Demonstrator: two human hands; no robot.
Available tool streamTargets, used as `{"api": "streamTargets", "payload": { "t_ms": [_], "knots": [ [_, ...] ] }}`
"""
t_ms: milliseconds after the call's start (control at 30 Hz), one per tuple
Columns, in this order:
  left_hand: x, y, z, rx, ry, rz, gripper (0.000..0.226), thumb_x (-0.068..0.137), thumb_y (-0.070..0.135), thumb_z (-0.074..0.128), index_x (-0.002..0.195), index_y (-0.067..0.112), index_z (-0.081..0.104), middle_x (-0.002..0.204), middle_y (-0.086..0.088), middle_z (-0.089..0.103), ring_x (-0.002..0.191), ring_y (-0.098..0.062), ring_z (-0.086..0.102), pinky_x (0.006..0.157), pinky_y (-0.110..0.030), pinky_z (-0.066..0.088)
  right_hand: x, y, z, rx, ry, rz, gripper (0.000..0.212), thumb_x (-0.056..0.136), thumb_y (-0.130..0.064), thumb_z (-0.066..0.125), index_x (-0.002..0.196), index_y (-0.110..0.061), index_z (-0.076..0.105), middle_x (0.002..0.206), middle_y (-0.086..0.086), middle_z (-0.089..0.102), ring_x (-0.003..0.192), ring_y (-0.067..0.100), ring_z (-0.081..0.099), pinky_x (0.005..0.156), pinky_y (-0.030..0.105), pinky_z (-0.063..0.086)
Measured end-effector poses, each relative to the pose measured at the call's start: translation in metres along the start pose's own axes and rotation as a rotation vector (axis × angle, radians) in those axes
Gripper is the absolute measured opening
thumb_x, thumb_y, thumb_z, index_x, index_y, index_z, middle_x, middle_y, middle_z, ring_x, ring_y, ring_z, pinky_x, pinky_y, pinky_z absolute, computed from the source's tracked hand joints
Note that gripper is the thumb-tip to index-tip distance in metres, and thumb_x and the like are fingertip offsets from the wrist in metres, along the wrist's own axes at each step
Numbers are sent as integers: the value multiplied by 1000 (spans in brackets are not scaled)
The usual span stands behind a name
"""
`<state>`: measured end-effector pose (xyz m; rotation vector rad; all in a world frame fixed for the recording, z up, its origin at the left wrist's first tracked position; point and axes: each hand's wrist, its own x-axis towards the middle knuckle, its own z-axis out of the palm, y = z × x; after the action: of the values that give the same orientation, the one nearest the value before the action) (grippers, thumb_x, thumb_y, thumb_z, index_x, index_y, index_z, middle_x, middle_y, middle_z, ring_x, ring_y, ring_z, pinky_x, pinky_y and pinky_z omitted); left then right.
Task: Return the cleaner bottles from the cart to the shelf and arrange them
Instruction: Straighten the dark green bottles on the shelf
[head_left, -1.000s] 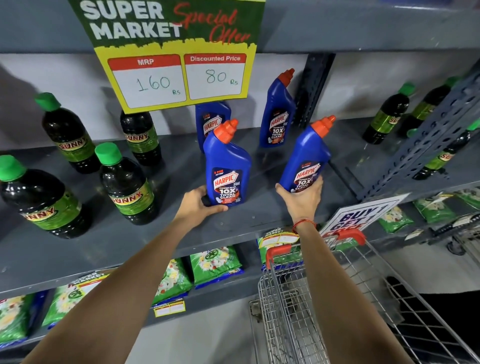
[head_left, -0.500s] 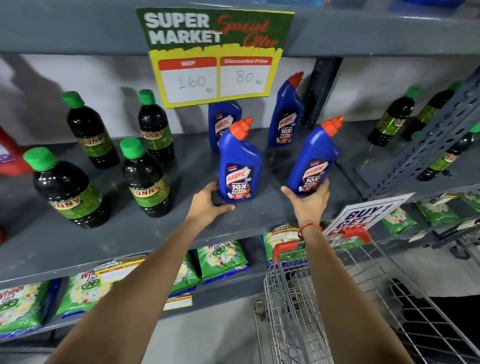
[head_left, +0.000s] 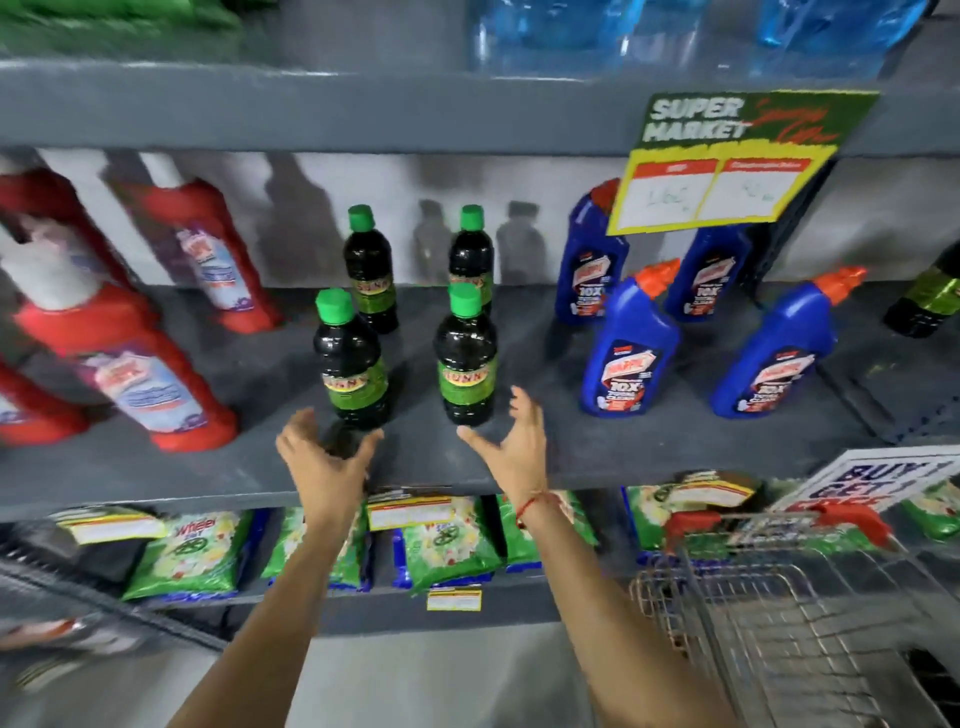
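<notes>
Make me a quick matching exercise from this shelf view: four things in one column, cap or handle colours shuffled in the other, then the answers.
Things:
1. front dark bottle by the right hand
2. front blue cleaner bottle
3. large red bottle
4. cart handle grip

Colours:
A. white
B. red
C. green
D. orange

Pairs: 1-C, 2-D, 3-A, 4-B

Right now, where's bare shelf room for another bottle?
Free: grey shelf front strip, and the gap between the green-capped dark bottles and blue orange-capped bottles. Crowded: the red bottles at left.
</notes>
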<state>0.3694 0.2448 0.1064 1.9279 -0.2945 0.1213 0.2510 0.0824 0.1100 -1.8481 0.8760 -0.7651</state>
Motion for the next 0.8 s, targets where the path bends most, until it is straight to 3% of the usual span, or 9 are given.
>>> {"api": "streamTargets", "payload": {
  "t_ms": [100, 267, 400, 533, 600, 667, 700, 767, 800],
  "knots": [
    [22, -3, -3, -19, -173, -41, 91, 62, 22, 84, 136, 9, 32, 134, -15, 45, 122, -29, 48, 103, -43, 42, 14, -13, 19, -18, 2, 34, 96, 58, -29, 86, 135, 2, 39, 131, 21, 50, 125, 33, 47, 105, 40, 39],
    [35, 0, 3, -1, -224, -11, 66, 68, 24, 79, 125, 16, 47, 123, -11, 63, 113, -27, 58, 90, -36, 47, 21, -9, 30, -70, 11, 45, 75, 60, -33, 83, 122, -8, 50, 122, 14, 60, 117, 30, 55, 95, 30, 42],
    [36, -3, 3, -9, -207, 2, 64, 69, 24, 79, 125, 16, 49, 120, -10, 65, 111, -27, 59, 84, -28, 44, 22, -9, 33, -92, 26, 36, 68, 61, -32, 83, 118, -8, 53, 119, 14, 63, 113, 29, 57, 90, 25, 40],
    [38, -1, 0, -26, -224, -15, 64, 67, 21, 80, 123, 17, 50, 118, -8, 67, 110, -25, 60, 84, -22, 40, 21, -11, 31, -109, 33, -2, 67, 61, -28, 84, 116, -5, 53, 117, 17, 63, 110, 32, 58, 93, 36, 46],
    [39, -2, -7, -59, -271, -24, 66, 66, 19, 80, 124, 15, 49, 121, -8, 65, 111, -25, 60, 88, -28, 46, 17, -14, 29, -95, 49, -8, 74, 62, -27, 85, 123, -5, 50, 123, 16, 60, 114, 30, 56, 98, 39, 46],
    [38, -6, -23, -110, -291, -43, 71, 69, 19, 79, 130, 11, 44, 128, -7, 60, 116, -22, 57, 95, -32, 48, 6, -19, 31, -34, 147, -6, 74, 65, -25, 84, 127, -4, 50, 126, 16, 57, 116, 29, 54, 101, 40, 44],
    [36, -11, -35, -137, -282, -46, 68, 72, 19, 78, 131, 12, 45, 128, -6, 59, 116, -19, 57, 95, -25, 47, -3, -21, 35, 7, 233, -15, 69, 67, -22, 82, 125, -2, 52, 124, 18, 57, 114, 31, 55, 99, 39, 45],
    [35, -25, -64, -173, -227, -23, 50, 75, 23, 75, 121, 17, 54, 118, -1, 65, 106, -13, 62, 85, -14, 50, -27, -27, 50, 42, 396, -73, 52, 74, -15, 77, 118, 2, 55, 114, 23, 58, 103, 35, 57, 91, 32, 45],
    [36, -35, -82, -176, -184, -8, 39, 77, 25, 73, 113, 21, 59, 109, 1, 68, 99, -9, 64, 81, -15, 52, -40, -32, 60, 37, 436, -117, 44, 77, -13, 74, 114, 3, 56, 108, 24, 57, 98, 34, 57, 87, 28, 44]
  ]
}}
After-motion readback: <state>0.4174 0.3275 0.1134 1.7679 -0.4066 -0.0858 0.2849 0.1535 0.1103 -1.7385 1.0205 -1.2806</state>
